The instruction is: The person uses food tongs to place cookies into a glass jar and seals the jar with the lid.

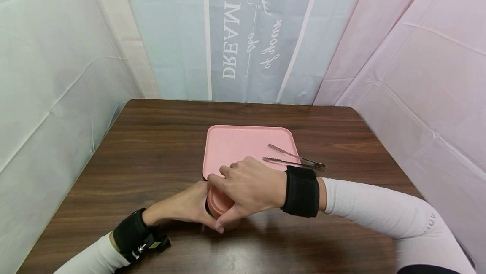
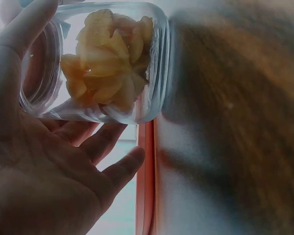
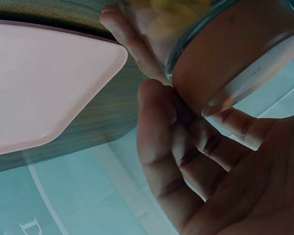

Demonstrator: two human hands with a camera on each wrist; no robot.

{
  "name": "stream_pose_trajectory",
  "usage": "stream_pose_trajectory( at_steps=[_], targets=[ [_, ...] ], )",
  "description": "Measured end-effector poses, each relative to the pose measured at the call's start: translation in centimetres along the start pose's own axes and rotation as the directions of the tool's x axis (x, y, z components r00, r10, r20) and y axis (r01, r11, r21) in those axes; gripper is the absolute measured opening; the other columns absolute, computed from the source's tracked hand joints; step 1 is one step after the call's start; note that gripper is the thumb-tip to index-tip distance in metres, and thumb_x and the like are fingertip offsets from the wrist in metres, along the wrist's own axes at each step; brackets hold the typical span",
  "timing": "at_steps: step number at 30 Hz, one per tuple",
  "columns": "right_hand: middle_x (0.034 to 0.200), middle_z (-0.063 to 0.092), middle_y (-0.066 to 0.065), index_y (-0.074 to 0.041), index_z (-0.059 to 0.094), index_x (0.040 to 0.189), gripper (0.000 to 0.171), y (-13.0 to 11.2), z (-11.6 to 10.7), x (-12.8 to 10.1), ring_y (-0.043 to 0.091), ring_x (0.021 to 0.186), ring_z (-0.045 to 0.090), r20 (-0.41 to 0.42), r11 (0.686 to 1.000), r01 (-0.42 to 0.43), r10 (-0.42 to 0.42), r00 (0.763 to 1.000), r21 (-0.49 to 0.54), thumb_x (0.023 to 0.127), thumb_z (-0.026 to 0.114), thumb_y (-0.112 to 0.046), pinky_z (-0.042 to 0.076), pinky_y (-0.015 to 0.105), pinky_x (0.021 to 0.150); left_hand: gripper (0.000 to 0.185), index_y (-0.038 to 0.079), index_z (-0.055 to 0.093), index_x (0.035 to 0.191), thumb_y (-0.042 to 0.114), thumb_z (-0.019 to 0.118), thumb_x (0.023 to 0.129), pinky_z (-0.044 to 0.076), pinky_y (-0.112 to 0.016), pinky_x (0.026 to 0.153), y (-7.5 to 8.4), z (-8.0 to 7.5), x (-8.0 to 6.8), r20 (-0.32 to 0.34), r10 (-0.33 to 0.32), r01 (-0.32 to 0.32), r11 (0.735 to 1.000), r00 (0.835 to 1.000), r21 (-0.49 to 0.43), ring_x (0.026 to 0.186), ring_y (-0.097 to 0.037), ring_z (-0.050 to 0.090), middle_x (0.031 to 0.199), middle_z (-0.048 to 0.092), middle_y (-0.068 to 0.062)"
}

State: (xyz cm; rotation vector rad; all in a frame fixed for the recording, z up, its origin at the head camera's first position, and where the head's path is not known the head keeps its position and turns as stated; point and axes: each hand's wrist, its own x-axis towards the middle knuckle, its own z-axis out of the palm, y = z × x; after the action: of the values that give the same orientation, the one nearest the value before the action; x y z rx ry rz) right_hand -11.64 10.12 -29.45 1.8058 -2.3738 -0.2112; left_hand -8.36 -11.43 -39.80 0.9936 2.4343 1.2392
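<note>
A clear glass jar (image 2: 159, 73) stands upright on the wooden table near its front, with yellow-orange, petal-shaped pieces (image 2: 105, 54) inside. On its top is a round pinkish-brown lid (image 1: 220, 202), seen closely from the side in the right wrist view. My left hand (image 1: 186, 204) grips the glass from the left, thumb on the near side and fingers round the far side. From above and the right, my right hand (image 1: 252, 185) holds the lid, its thumb at the near edge and its fingers curled at the far edge.
Just behind the jar lies a pink rectangular tray (image 1: 243, 145). Metal tongs (image 1: 317, 164) rest across its right side, arms spread, with the joined end past the rim. Brown wooden table (image 1: 159, 139) extends around; fabric curtains (image 1: 174, 33) hang beyond its back and sides.
</note>
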Motion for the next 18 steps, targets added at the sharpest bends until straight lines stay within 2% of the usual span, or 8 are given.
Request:
stream_pose_trajectory(
  at_steps=[3, 5, 7, 9, 13, 18],
  targets=[
    [0.099, 0.063, -0.006, -0.022, 0.057, 0.142, 0.101, 0.4, -0.5, 0.0, 0.012, 0.081, 0.061, 0.013, 0.999, 0.046, -0.046, 0.999, 0.017, 0.076, 0.054, -0.097, 0.047, 0.028, 0.057, 0.085, 0.014, 0.057, 0.138, 0.042, 0.100, 0.070, 0.055, -0.031, 0.099, -0.1, 0.0, -0.1, -0.005, 0.037, -0.038, 0.999, 0.999, -0.029, 0.112, -0.007, 0.065, 0.127, 0.069, 0.006],
    [0.118, 0.064, -0.004, -0.021, 0.050, 0.152, 0.102, 0.9, -1.2, -0.2, 0.013, 0.102, 0.063, 0.040, 0.992, 0.104, -0.107, 0.993, 0.071, 0.079, 0.060, -0.091, 0.055, 0.030, 0.075, 0.089, 0.013, 0.054, 0.143, 0.041, 0.099, 0.072, 0.053, -0.031, 0.103, -0.2, 0.1, -0.1, -0.010, 0.058, -0.058, 0.997, 0.998, -0.046, 0.118, -0.009, 0.063, 0.134, 0.066, 0.004],
    [0.137, 0.059, -0.002, -0.021, 0.043, 0.159, 0.104, 1.3, -1.9, -0.4, 0.014, 0.122, 0.058, 0.064, 0.976, 0.166, -0.176, 0.982, 0.140, 0.080, 0.071, -0.082, 0.056, 0.033, 0.093, 0.096, 0.012, 0.047, 0.149, 0.039, 0.099, 0.073, 0.052, -0.033, 0.105, -0.2, 0.1, -0.2, -0.019, 0.068, -0.069, 0.996, 0.997, -0.060, 0.124, -0.013, 0.060, 0.141, 0.061, 0.000],
    [0.149, 0.053, 0.001, -0.020, 0.040, 0.161, 0.105, 1.6, -2.4, -0.7, 0.017, 0.137, 0.051, 0.085, 0.957, 0.222, -0.240, 0.967, 0.186, 0.079, 0.082, -0.070, 0.053, 0.035, 0.104, 0.103, 0.012, 0.042, 0.153, 0.040, 0.099, 0.073, 0.052, -0.035, 0.106, -0.1, 0.1, -0.2, -0.020, 0.064, -0.065, 0.997, 0.998, -0.041, 0.128, -0.015, 0.058, 0.146, 0.056, -0.002],
    [0.155, 0.048, 0.001, -0.023, 0.039, 0.162, 0.105, 1.9, -2.7, -1.1, 0.019, 0.145, 0.044, 0.123, 0.937, 0.295, -0.321, 0.939, 0.189, 0.077, 0.092, -0.051, 0.052, 0.034, 0.107, 0.101, 0.012, 0.042, 0.155, 0.040, 0.097, 0.075, 0.053, -0.037, 0.104, -0.3, -0.1, -0.1, 0.009, 0.082, -0.082, 0.997, 0.997, -0.001, 0.129, -0.015, 0.057, 0.148, 0.054, -0.002],
    [0.160, 0.042, 0.002, -0.027, 0.041, 0.160, 0.097, 1.9, -2.3, -1.2, 0.021, 0.146, 0.043, 0.165, 0.924, 0.333, -0.364, 0.917, 0.187, 0.079, 0.093, -0.035, 0.053, 0.033, 0.105, 0.085, 0.012, 0.056, 0.145, 0.044, 0.095, 0.076, 0.056, -0.030, 0.096, -0.4, -0.2, 0.1, 0.039, 0.080, -0.081, 0.996, 0.996, 0.041, 0.117, -0.007, 0.062, 0.134, 0.065, 0.004]
  ],
)
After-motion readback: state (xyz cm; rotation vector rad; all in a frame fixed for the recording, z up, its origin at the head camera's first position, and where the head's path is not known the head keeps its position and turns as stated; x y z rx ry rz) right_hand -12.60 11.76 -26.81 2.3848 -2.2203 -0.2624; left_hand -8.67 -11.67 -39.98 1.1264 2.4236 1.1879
